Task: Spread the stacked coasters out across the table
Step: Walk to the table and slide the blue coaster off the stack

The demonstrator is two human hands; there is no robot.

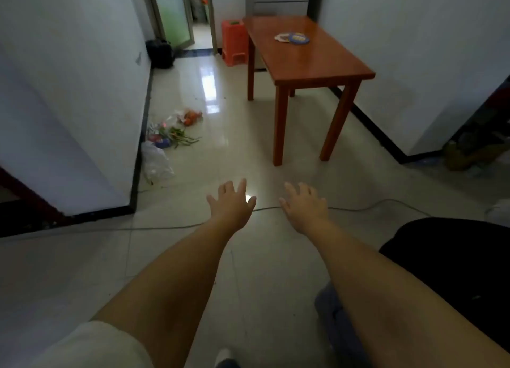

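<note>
**Approach to the coasters: both hands empty, worktop well ahead**

The coasters (292,38) lay in a small overlapping pile on the far half of the worktop (317,61), a reddish-brown wooden table set against the right-hand wall. A round blue-rimmed coaster sat uppermost, with a paler one showing from under its left edge; how many lay in the pile could not be told at this range. The pile was still gathered, so the spreading had not begun.

Both arms were stretched forward over the tiled floor (193,257), palms down. The left hand (231,202) was spread wide and held nothing; the right hand (305,205) was likewise open, fingers apart, and empty. Neither hand touched anything. The pile lay well apart from both, ahead and slightly to the right, beyond the near edge of the worktop. The right hand stood a little nearer to it than the left, on the side of the table. The worktop's long axis ran away from the viewer, so the pile could probably be reached only after stepping up to the near or left side.

An orange plastic stool (234,42) stood beside the far left corner of the table, a cable (358,208) crossed the floor beneath the hands, and litter (174,133) lay by the left wall.
</note>
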